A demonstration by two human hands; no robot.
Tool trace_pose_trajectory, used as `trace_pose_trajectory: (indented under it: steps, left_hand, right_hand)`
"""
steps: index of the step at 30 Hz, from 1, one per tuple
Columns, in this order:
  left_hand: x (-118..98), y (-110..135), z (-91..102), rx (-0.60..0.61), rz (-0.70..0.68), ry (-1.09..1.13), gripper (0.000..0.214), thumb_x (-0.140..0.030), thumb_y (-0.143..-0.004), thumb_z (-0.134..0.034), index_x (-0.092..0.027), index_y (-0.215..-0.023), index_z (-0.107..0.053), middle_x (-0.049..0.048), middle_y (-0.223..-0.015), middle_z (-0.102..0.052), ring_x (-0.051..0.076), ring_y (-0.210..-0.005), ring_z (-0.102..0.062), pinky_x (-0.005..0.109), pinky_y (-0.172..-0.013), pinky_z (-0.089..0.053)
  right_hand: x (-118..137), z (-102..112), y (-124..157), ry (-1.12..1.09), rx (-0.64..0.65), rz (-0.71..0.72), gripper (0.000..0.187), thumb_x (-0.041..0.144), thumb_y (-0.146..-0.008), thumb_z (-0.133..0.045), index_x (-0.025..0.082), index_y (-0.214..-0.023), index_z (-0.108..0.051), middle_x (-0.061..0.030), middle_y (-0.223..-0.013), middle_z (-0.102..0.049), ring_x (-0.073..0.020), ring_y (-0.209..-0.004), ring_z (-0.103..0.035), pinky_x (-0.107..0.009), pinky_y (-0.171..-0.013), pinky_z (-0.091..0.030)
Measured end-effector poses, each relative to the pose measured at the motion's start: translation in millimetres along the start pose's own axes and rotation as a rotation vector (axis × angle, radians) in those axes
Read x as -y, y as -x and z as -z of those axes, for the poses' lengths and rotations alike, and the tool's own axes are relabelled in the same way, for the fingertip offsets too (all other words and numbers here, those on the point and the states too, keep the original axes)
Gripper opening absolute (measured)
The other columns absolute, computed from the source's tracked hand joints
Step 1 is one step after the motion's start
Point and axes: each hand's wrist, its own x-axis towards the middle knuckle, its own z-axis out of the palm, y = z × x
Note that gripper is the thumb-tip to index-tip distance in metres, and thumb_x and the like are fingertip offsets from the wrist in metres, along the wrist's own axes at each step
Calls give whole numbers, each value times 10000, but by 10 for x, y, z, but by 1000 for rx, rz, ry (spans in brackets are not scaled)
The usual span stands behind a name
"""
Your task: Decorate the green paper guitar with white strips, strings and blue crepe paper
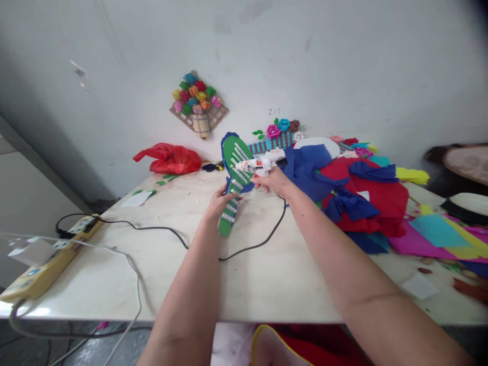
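My left hand (220,200) grips a green paddle-shaped craft piece (233,173) with white strips across it and a blue backing, held upright above the table. My right hand (273,181) is closed around a white hot glue gun (256,163), its nozzle pointing left onto the upper part of the green piece. The gun's black cord (251,246) trails down over the white table (160,274) toward the left.
A yellow power strip (49,256) lies at the left edge with cables. A red plastic bag (171,158) and scissors (211,166) sit at the back. Piles of blue, red and coloured paper (362,203) cover the right side. Paper flower crafts (198,104) hang on the wall.
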Motion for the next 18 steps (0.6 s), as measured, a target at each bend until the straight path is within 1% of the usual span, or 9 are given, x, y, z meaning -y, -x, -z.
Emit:
trace_pose_trajectory:
  steps: [3, 6, 10, 14, 18]
  left_hand:
    - [-7, -7, -1, 2, -3, 8, 612, -213, -554, -689, -144, -1137, -513, 53, -870, -640, 174, -668, -630, 256, -580, -464]
    - [-30, -25, -12, -9, 1, -1, 641, -195, -562, -667, -152, -1177, -492, 48, -883, -641, 159, -657, -623, 241, -571, -453]
    - [-75, -34, -36, -3, 43, -30, 653, -153, -565, -615, -152, -1203, -476, 37, -853, -643, 148, -631, -610, 233, -555, -443]
    - [-105, -27, -36, 21, 76, -83, 641, -137, -575, -586, -154, -1205, -473, 32, -813, -643, 144, -620, -596, 232, -560, -440]
    - [-141, -9, -16, 39, 86, -189, 605, -156, -588, -570, -159, -1188, -487, 29, -765, -640, 150, -613, -585, 233, -546, -428]
  right_hand:
    - [19, 48, 1, 20, 8, -42, 204, 290, -642, -666, 112, -686, -579, 1, -512, -585, -30, -312, -365, -176, -324, -299]
    - [0, 70, -9, 28, 22, -45, 222, 312, -670, -651, 112, -749, -593, -3, -525, -588, -34, -299, -358, -186, -320, -291]
    - [-48, 36, -26, 119, 28, -86, 275, 373, -681, -637, 125, -794, -608, -4, -533, -585, -39, -304, -366, -183, -313, -290]
    - [-89, -3, -41, 208, 4, -152, 303, 399, -667, -645, 133, -807, -611, 7, -518, -570, -38, -313, -362, -175, -313, -304]
    - [-121, -2, -56, 241, -6, -159, 332, 422, -667, -635, 141, -842, -616, 5, -540, -575, -38, -313, -362, -177, -312, -306]
